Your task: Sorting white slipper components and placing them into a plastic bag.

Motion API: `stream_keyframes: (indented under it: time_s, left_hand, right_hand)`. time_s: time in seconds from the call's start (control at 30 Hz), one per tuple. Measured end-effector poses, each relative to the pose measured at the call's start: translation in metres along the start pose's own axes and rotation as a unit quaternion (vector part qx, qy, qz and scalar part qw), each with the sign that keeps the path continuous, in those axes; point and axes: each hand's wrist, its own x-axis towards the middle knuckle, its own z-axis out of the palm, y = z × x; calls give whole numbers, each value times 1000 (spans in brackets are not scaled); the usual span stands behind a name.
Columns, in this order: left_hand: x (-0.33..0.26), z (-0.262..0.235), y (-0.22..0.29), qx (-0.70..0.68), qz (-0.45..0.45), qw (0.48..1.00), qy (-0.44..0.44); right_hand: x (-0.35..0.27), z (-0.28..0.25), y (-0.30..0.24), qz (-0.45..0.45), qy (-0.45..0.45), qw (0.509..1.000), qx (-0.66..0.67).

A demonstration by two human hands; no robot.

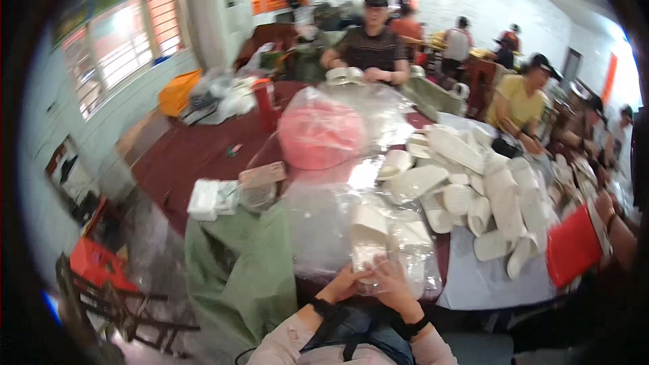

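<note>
At the near edge of the table, my left hand [345, 282] and my right hand [395, 288] are close together at the near end of a clear plastic bag [424, 257]. The fingers of both hands are bent onto the film and look closed on it, though blur hides the fingertips. White slippers [370, 224] lie inside or under the shiny plastic, just beyond my fingers. To the left, flat clear plastic sheets [314, 220] spread over the table. A big heap of loose white slippers [460, 182] lies to the right.
A pink bundle in clear plastic [320, 128] stands mid-table near a red container [266, 105]. Green cloth [236, 270] hangs over the left edge beside a white box [204, 199]. A red bucket [574, 247] is at the right. Co-workers sit across [375, 44] and right [524, 98].
</note>
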Motion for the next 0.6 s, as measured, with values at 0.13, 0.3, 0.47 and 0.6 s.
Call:
stream_keyframes:
  time_s: [0.13,0.3,0.47,0.6]
  left_hand:
    - [3,-8,-9,17,6,1000,13]
    - [2,-11,-8,-31,-16,998,43]
    - [3,-19,-4,-61,-28,997,38]
    - [0,-7,1,-23,-30,998,55]
  right_hand:
    - [-17,-13,11,2,-24,997,69]
    - [-54,-21,45,38,65,997,-17]
    - [-57,-29,39,69,-9,998,-10]
    - [-57,-33,46,29,-97,994,-49]
